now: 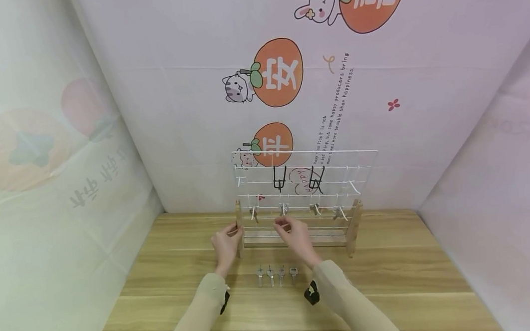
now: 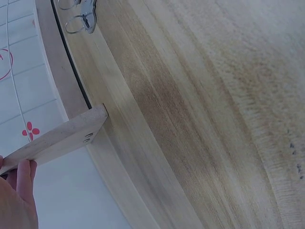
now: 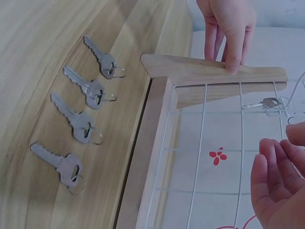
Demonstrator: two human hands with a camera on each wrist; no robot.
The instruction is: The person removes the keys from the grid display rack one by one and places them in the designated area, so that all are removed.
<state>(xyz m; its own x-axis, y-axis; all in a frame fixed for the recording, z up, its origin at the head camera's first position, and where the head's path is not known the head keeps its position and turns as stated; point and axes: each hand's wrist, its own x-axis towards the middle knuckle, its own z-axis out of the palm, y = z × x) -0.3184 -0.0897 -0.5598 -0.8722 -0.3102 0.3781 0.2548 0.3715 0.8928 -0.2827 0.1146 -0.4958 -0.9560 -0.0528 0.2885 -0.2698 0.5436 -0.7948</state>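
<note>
My left hand (image 1: 225, 241) grips the left wooden upright (image 3: 190, 67) of a white wire rack (image 1: 306, 176), thumb on one side and fingers on the other. In front of the wire grid, my right hand (image 1: 297, 236) has loosely bent fingers (image 3: 274, 167), with nothing visible between them and the thumb. It is just below a key (image 1: 284, 209) on a hook. Another key (image 3: 269, 102) with a ring hangs on the leftmost hook, and two keys hang farther right. Several loose silver keys (image 3: 71, 169) with rings lie in a row on the table before the rack.
Black hooks (image 1: 280, 178) and white hooks (image 1: 351, 185) stick out higher on the grid. The rack's wooden base bar (image 1: 296, 240) rests on the wood-grain table (image 1: 388, 279). A printed white cloth (image 1: 190, 114) stands behind and at both sides.
</note>
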